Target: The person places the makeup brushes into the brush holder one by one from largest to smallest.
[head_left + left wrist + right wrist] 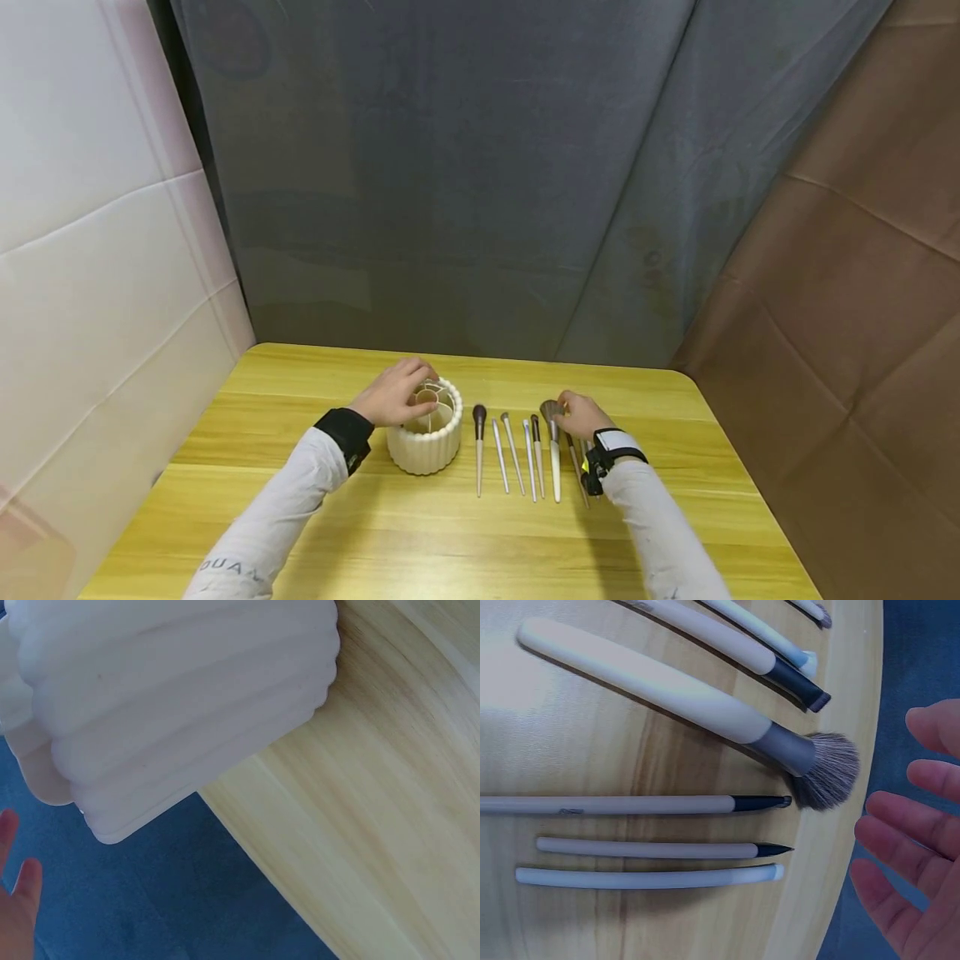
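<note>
A white ribbed holder [425, 447] with inner dividers stands on the yellow wooden table [420, 542]. My left hand [397, 393] rests on the holder's far left rim. In the left wrist view its fingers [19, 900] lie straight beside the holder's wall [172, 697]. Several makeup brushes [513, 454] lie in a row to the right of the holder. My right hand [581, 414] hovers at the head of the large fluffy brush [555, 467]. In the right wrist view that hand's fingers [907, 847] are spread and relaxed, just off the brush's bristles [825, 774], touching nothing.
Three thin brushes [630, 804] lie side by side under my right wrist, near the table's right part. A grey curtain [480, 167] hangs behind the table, with a white panel [90, 250] on the left and a brown one [862, 292] on the right.
</note>
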